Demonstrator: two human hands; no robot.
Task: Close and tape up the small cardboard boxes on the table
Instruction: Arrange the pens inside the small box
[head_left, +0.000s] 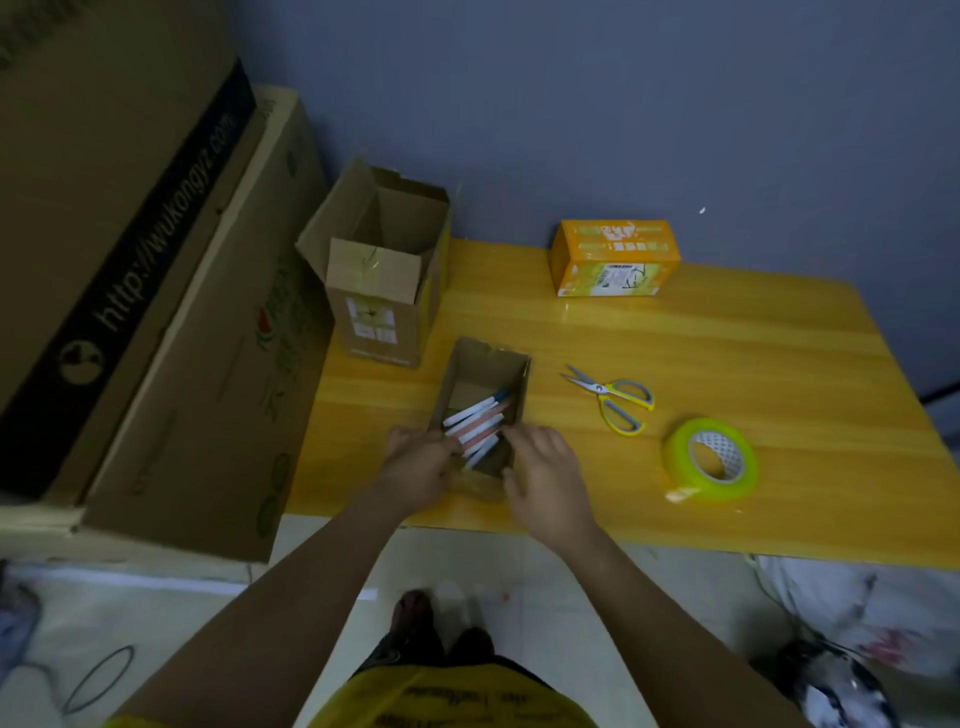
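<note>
Head view — both hands (421, 460) on pen box (480, 400)

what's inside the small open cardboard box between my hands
The small open brown cardboard box holds several white and pink pens. Their near ends and the floor beneath them are hidden.

A blue-grey wall (597, 93) runs behind a glossy yellow wooden table (779, 415), whose far edge sits against it. Left of the table, large brown cardboard cartons (156, 312) lean stacked together, the upper one printed with a black band carrying a web address. The floor (415, 561) is pale and tiled. A thin dark cable loop (98, 678) lies at lower left. The light is dim, glinting softly off the tabletop.
</note>
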